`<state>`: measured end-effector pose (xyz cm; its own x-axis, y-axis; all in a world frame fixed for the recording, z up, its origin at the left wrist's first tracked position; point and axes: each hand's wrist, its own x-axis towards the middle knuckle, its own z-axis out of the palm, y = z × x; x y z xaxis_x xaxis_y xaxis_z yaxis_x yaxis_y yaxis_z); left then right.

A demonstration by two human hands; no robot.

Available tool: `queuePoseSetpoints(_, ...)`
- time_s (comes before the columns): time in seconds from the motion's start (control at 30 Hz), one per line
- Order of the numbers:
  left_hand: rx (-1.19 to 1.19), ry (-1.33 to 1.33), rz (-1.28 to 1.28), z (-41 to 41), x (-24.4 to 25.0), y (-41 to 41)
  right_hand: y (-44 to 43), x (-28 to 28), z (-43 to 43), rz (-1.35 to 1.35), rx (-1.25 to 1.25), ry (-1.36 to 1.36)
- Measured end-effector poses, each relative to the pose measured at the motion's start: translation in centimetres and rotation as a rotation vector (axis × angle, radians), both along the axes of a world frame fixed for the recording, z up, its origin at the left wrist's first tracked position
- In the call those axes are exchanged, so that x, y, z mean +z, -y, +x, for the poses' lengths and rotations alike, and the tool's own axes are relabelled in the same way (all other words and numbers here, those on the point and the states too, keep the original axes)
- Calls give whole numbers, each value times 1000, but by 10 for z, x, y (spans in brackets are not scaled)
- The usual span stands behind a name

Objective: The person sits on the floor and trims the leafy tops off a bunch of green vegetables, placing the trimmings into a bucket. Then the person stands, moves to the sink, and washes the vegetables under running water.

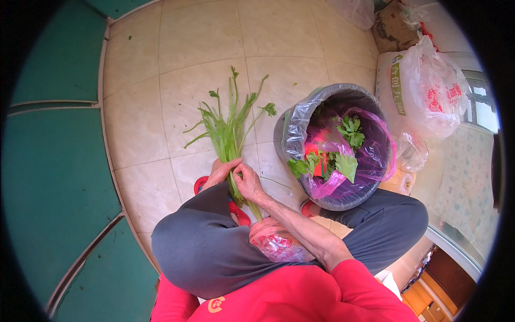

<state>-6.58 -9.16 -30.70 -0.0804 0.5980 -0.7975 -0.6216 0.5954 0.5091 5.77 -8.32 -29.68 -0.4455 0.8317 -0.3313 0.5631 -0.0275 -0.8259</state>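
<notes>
A bunch of leafy celery stalks (227, 135) is held upright between my knees, its thin tops spread away from me over the tiled floor. My left hand (220, 171) is closed around the stalks from the left, partly hidden by my knee. From the right, my right hand (247, 182) grips the same bunch, fingers curled at the stalks. Pale stalk ends (254, 211) reach down past my hands towards a plastic bag (281, 245) with red print between my legs. To the right, celery leaves (351, 131) lie in a pink bag inside a lined bin.
The dark round bin (287, 137) leans close by my right leg. Green cabinet fronts (56, 161) line the left side. Full plastic bags (432, 92) stand at the right beside a glass door. One loose thin stalk (275, 182) lies on the tiles.
</notes>
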Motion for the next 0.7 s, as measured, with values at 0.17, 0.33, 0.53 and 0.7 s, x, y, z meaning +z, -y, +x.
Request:
queuePoseSetpoints(0.17,25,-58,18,-17,8,0,-28,-3,4,-210,-194,-114)
queuePoseSetpoints(0.33,42,-101,112,-49,63,-9,-61,2,-2,-457,-474,-187)
queuePoseSetpoints(0.53,-118,-169,314,-97,101,-12,-92,-17,-13,-292,-554,-155)
queuePoseSetpoints(0.7,-235,-221,357,-131,141,-18,-102,-34,-43,-264,-634,-173)
